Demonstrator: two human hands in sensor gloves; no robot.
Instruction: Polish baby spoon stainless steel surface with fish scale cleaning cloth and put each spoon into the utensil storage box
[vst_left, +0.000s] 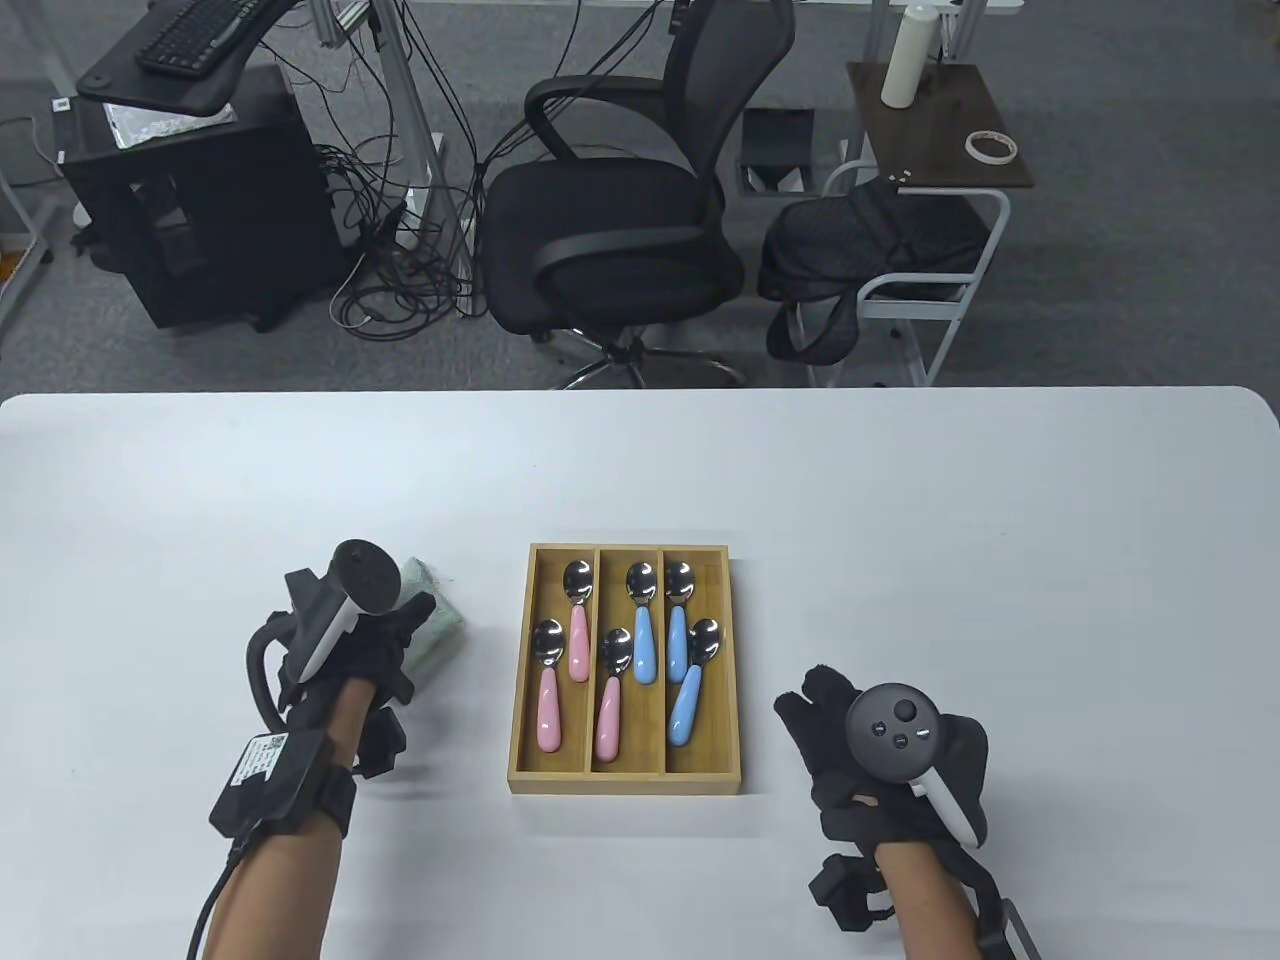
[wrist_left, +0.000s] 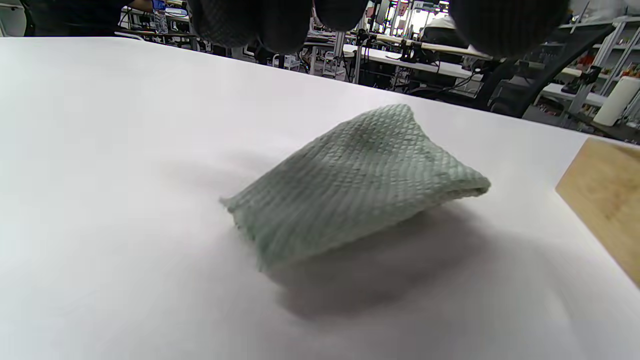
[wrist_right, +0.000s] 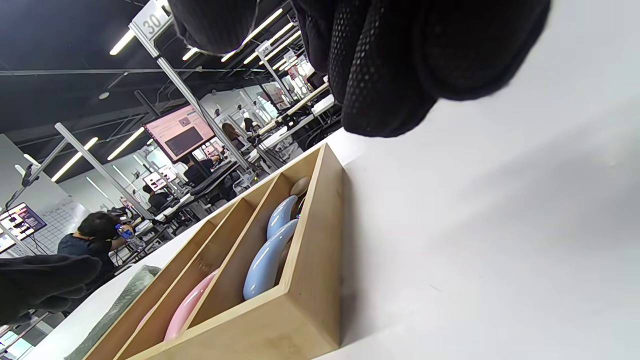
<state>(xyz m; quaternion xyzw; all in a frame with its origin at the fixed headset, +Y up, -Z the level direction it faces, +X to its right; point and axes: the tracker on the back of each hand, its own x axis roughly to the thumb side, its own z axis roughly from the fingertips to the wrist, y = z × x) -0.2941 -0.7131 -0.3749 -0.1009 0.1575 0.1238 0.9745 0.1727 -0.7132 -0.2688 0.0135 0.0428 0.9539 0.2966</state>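
Box (vst_left: 627, 778) sitting mid-worktop (vst_left: 1000, 520), holding six spoons (vst_left: 646, 628): two pink in its left slot, one pink and one blue in the middle, two blue in the right; cloth (wrist_left: 357, 185) lying folded left of the box; left hand (vst_left: 350, 640) hovering over the cloth, fingers loose, gripping nothing; right hand (vst_left: 890, 750) resting right of the box, fingers relaxed, holding nothing.

Table view overhead, wrist views low, sharing wooden box (vst_left: 627, 780)

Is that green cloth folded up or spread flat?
Folded. The green cloth sits as a thick wedge with doubled edges on the table.
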